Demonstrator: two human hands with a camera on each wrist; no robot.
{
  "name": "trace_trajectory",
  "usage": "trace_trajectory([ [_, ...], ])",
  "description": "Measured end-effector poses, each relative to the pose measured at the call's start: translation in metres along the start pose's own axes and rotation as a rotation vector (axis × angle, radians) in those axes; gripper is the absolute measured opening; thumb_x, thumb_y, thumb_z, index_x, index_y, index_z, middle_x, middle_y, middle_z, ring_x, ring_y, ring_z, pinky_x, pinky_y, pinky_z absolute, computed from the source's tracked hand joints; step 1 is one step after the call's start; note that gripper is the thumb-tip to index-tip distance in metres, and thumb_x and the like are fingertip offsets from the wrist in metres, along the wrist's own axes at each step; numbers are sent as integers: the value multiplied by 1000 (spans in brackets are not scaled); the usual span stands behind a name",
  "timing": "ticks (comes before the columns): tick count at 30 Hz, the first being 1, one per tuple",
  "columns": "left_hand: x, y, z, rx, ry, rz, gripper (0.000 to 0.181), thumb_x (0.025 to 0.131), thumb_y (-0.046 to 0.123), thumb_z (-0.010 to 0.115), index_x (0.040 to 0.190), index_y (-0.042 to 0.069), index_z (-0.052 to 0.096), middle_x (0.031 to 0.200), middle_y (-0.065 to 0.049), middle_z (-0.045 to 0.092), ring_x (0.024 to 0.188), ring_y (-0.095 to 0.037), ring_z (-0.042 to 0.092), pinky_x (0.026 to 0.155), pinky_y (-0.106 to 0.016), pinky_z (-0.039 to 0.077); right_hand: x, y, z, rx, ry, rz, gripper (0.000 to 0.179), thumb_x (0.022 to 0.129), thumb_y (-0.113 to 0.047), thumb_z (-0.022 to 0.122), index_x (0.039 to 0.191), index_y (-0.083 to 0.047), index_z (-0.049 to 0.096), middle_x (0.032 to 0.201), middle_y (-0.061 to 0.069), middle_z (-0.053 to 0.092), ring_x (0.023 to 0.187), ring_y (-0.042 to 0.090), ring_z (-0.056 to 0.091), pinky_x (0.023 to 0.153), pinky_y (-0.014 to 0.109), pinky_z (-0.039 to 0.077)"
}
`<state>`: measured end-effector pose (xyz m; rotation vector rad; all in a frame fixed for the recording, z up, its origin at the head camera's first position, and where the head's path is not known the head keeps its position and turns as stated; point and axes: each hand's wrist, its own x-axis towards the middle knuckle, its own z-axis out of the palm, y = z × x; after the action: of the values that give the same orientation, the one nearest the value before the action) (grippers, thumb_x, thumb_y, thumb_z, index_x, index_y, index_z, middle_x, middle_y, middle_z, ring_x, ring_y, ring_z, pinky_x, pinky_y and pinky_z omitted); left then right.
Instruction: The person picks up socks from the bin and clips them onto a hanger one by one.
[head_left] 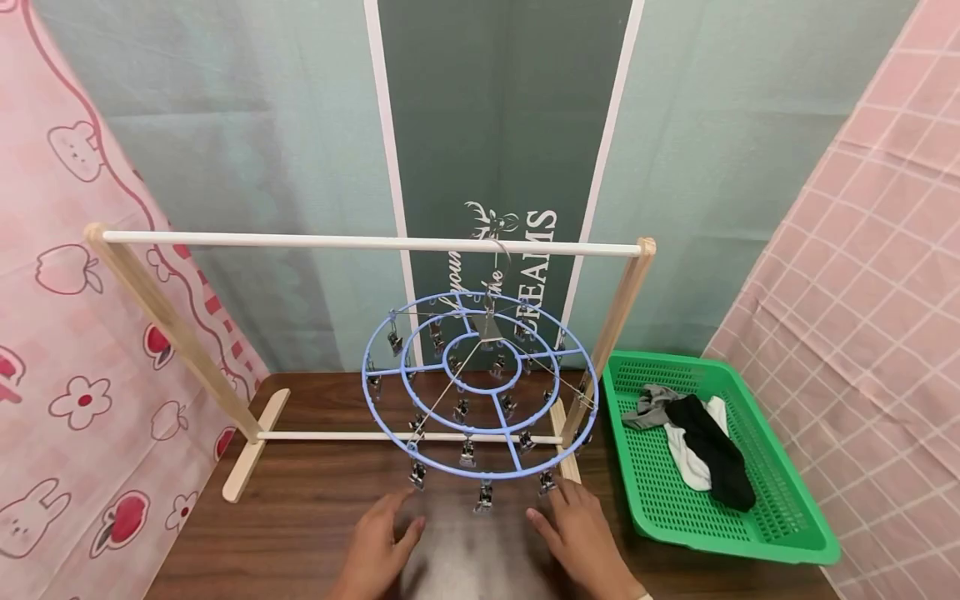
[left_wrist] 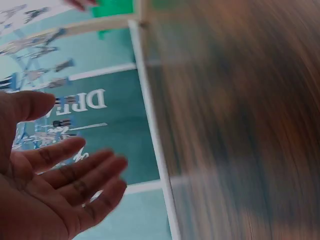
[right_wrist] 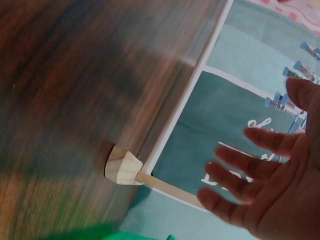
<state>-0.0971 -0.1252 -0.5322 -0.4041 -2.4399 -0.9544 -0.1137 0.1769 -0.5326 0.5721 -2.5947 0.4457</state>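
Note:
A round blue clip hanger (head_left: 480, 431) with several dangling metal clips hangs by its hook from the white top rod (head_left: 300, 240) of a wooden rack. Below its front left edge is my left hand (head_left: 378, 542), palm turned inward and fingers relaxed, holding nothing. My right hand (head_left: 581, 533) mirrors it below the front right edge, fingertips near a hanging clip (head_left: 547, 482). In the left wrist view the left hand (left_wrist: 65, 185) has its fingers spread apart. The right wrist view likewise shows the right hand (right_wrist: 270, 175) with loose, slightly bent fingers and nothing in them.
To the right, a green basket (head_left: 660, 537) holds a black cloth item (head_left: 708, 450), a grey one (head_left: 651, 407) and a white one (head_left: 686, 458). The rack's left foot (head_left: 255, 450) stands on the dark wooden table (head_left: 300, 525). Curtains surround the table.

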Motion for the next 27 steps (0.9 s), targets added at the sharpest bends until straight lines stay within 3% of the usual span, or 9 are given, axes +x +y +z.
trace_trajectory([
  [3, 5, 11, -5, -276, -11, -79, 26, 76, -1, 76, 101, 2, 69, 89, -5, 71, 78, -12, 66, 66, -31, 56, 1, 1, -4, 21, -29, 14, 23, 83, -27, 77, 91, -9, 65, 82, 1, 65, 72, 19, 62, 60, 39, 50],
  [6, 11, 20, -13, -569, -54, -150, 20, 80, -7, 70, 99, -2, 67, 87, -11, 71, 76, -9, 66, 63, -27, 56, 2, 1, -9, 44, -57, 51, 16, 81, -24, 78, 85, -17, 64, 70, -11, 60, 58, 8, 56, 49, 30, 45],
  [9, 18, 26, -21, -775, -103, -145, 25, 83, -11, 66, 107, -9, 60, 95, -18, 70, 82, -15, 68, 67, -27, 55, 3, 4, -13, 61, -58, 79, 16, 81, -22, 78, 80, -21, 63, 66, -17, 54, 55, 2, 50, 47, 26, 42],
  [12, 23, 30, -28, -885, -111, -77, 38, 82, -15, 64, 118, -14, 51, 106, -14, 69, 89, -20, 67, 71, -27, 55, 2, 9, -15, 66, -36, 89, 15, 79, -19, 80, 80, -20, 65, 66, -19, 54, 56, -1, 48, 48, 26, 43],
  [15, 27, 33, -32, -921, -79, -10, 45, 82, -19, 60, 124, -16, 45, 112, -7, 68, 92, -22, 67, 73, -26, 54, 2, 15, -18, 64, -18, 96, 12, 80, -18, 79, 85, -18, 69, 68, -19, 57, 58, -3, 49, 49, 26, 44],
  [19, 32, 36, -33, -870, -28, 2, 38, 84, -20, 58, 120, -14, 52, 108, -5, 69, 88, -18, 68, 72, -24, 54, 1, 24, -23, 52, 29, 75, 11, 80, -17, 79, 88, -16, 72, 71, -16, 62, 60, -3, 52, 50, 26, 46],
  [23, 35, 40, -34, -776, -3, -28, 30, 84, -15, 62, 113, -6, 61, 99, -12, 71, 83, -18, 67, 69, -24, 54, 2, 35, -31, 44, 76, 59, 12, 78, -14, 79, 87, -14, 72, 74, -10, 66, 61, 4, 59, 52, 28, 48],
  [27, 36, 42, -34, -769, 6, -36, 27, 83, -15, 63, 107, -2, 64, 92, -20, 70, 78, -16, 67, 66, -24, 54, 3, 44, -41, 50, 47, 107, 11, 80, -14, 78, 89, -13, 72, 78, -5, 69, 63, 10, 62, 53, 31, 49],
])
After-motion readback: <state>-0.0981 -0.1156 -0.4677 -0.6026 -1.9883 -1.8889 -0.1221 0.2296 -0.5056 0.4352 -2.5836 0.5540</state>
